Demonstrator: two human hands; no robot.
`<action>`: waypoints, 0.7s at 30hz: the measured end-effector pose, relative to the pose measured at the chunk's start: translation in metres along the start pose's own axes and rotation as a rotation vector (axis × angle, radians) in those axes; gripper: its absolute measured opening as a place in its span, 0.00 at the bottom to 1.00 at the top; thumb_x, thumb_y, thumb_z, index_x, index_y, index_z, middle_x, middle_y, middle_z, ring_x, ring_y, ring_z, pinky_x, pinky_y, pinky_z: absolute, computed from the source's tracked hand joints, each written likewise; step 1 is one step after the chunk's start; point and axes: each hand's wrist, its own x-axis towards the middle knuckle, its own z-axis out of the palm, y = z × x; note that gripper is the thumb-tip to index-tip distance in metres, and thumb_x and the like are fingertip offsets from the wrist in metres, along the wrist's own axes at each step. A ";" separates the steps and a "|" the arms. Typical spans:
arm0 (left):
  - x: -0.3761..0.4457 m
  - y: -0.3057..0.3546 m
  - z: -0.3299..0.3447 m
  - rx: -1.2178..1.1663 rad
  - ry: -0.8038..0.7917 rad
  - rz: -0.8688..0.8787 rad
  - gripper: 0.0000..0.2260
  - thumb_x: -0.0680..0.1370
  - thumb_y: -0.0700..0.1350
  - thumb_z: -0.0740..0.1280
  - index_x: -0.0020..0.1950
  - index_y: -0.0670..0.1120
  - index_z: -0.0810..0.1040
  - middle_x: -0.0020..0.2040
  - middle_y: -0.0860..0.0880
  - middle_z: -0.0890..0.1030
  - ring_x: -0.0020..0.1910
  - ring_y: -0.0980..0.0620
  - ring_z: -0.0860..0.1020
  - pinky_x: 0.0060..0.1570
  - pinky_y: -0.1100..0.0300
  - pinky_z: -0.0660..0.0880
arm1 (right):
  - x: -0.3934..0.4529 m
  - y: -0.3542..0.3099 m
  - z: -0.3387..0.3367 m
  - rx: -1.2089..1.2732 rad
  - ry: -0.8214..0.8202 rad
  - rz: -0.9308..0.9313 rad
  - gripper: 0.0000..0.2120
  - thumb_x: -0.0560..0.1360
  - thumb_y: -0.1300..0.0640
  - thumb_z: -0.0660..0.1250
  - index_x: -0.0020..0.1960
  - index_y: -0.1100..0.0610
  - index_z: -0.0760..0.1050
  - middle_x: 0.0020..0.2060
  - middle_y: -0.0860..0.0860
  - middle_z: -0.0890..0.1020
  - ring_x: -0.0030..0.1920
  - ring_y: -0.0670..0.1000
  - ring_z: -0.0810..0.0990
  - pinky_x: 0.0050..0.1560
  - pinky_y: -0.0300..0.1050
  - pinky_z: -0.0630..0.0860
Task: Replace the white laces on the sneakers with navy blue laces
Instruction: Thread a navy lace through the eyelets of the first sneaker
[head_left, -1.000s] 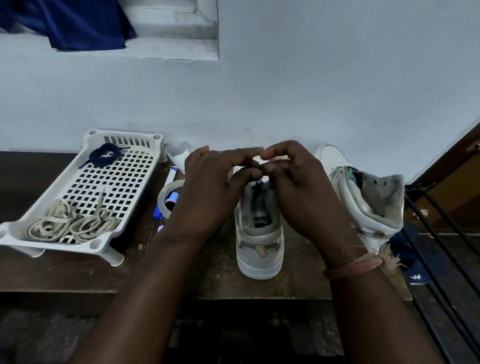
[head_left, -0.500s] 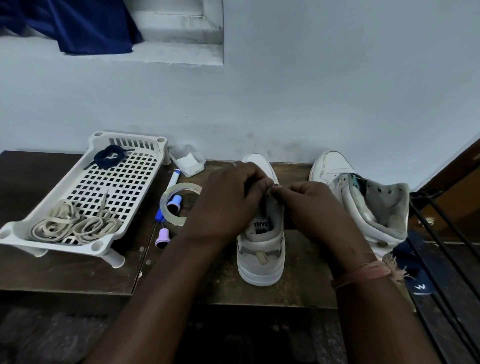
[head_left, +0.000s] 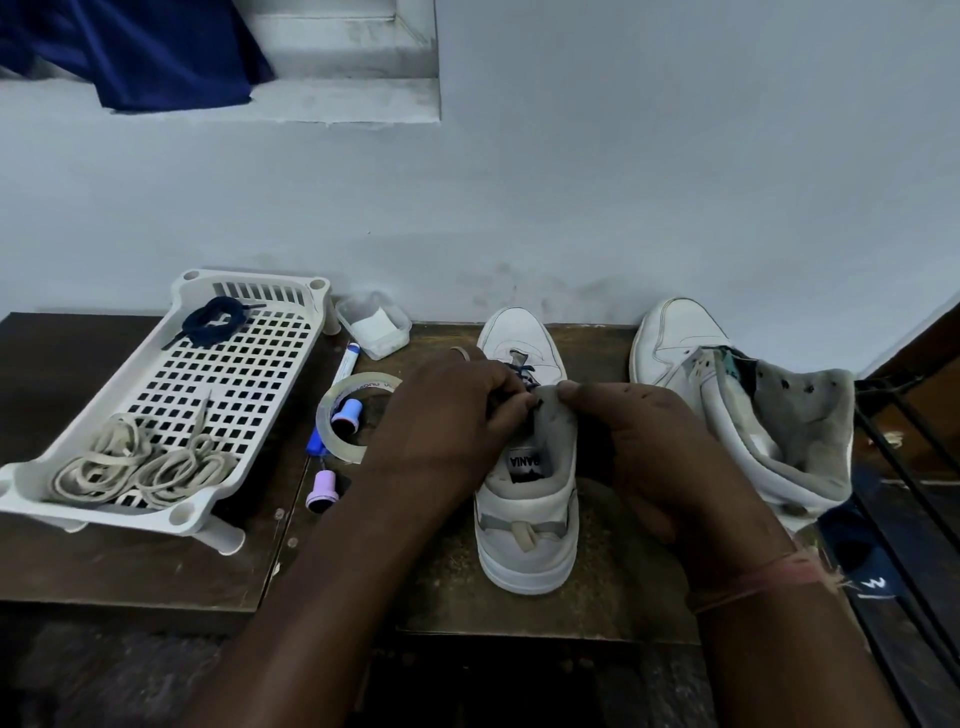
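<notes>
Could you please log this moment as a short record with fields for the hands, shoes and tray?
left hand: pinches the navy lace at the eyelets of the middle sneaker
right hand: grips that sneaker's tongue
second sneaker: stands to the right, no lace visible
tray: white, holds coiled white laces and a navy lace bundle
beside tray: tape roll, marker

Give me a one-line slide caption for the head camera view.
Both hands, left and right, thread a navy lace into the middle sneaker; removed white laces lie in the tray.
</notes>
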 end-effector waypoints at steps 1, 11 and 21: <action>0.000 -0.001 0.002 -0.013 0.011 -0.005 0.06 0.79 0.54 0.70 0.49 0.55 0.85 0.41 0.55 0.82 0.44 0.55 0.75 0.43 0.56 0.69 | 0.000 0.000 -0.002 0.000 -0.018 -0.011 0.08 0.78 0.61 0.69 0.46 0.64 0.85 0.45 0.63 0.86 0.48 0.64 0.86 0.50 0.56 0.83; -0.002 -0.004 0.001 -0.020 -0.004 0.029 0.07 0.79 0.54 0.69 0.49 0.55 0.87 0.41 0.54 0.83 0.43 0.55 0.76 0.45 0.54 0.72 | 0.000 -0.003 -0.009 -0.020 -0.127 -0.014 0.17 0.84 0.57 0.59 0.50 0.62 0.86 0.49 0.63 0.86 0.52 0.64 0.85 0.56 0.59 0.81; -0.002 0.000 0.002 0.052 -0.014 0.049 0.12 0.82 0.56 0.64 0.53 0.53 0.86 0.45 0.52 0.82 0.45 0.56 0.69 0.40 0.61 0.56 | 0.001 0.003 -0.008 -0.289 -0.127 -0.211 0.07 0.80 0.61 0.68 0.50 0.55 0.85 0.43 0.57 0.88 0.46 0.59 0.87 0.50 0.54 0.83</action>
